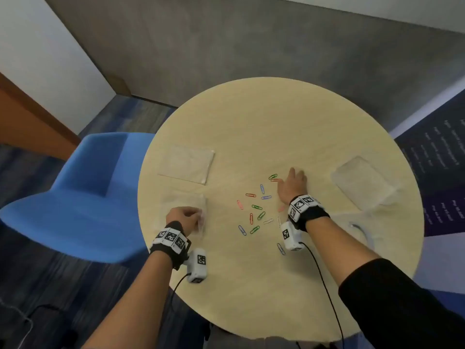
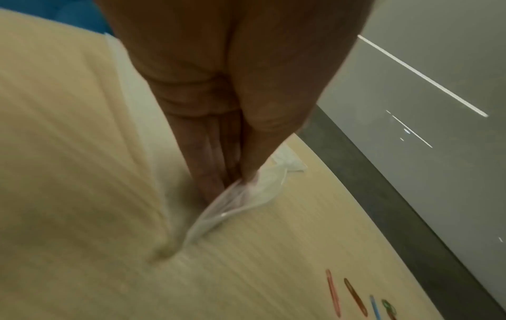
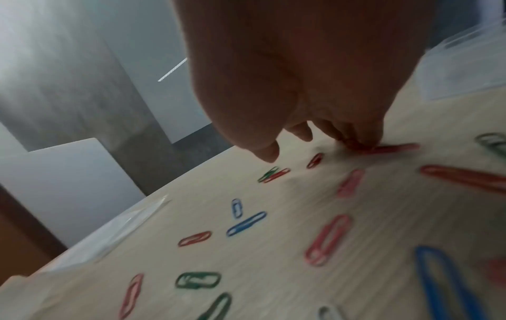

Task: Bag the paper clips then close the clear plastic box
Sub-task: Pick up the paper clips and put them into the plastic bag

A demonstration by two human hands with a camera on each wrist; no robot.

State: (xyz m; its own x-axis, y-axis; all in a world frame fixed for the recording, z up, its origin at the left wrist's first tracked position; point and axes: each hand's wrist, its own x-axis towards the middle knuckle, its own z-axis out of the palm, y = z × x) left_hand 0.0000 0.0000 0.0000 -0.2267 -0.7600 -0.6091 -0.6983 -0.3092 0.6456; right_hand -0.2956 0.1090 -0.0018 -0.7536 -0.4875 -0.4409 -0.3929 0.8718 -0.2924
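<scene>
Several coloured paper clips (image 1: 256,207) lie scattered across the middle of the round table (image 1: 251,117). At the left edge, my left hand (image 1: 198,219) pinches the rim of a clear plastic bag (image 2: 246,201) between thumb and fingers and lifts it slightly. Beyond the clips, my right hand (image 1: 293,177) reaches with straight fingers. Its fingertips (image 3: 356,140) press on one end of a red clip (image 3: 394,148), with the thumb held apart. The clear plastic box (image 1: 362,182) stands at the right of the table, a short way from my right hand.
A flat clear rectangle (image 1: 186,163), lid or bag, lies at the back left of the table. A clear piece with a grey curved mark (image 1: 359,230) sits near the right edge. A blue chair (image 1: 83,197) stands against the table's left side.
</scene>
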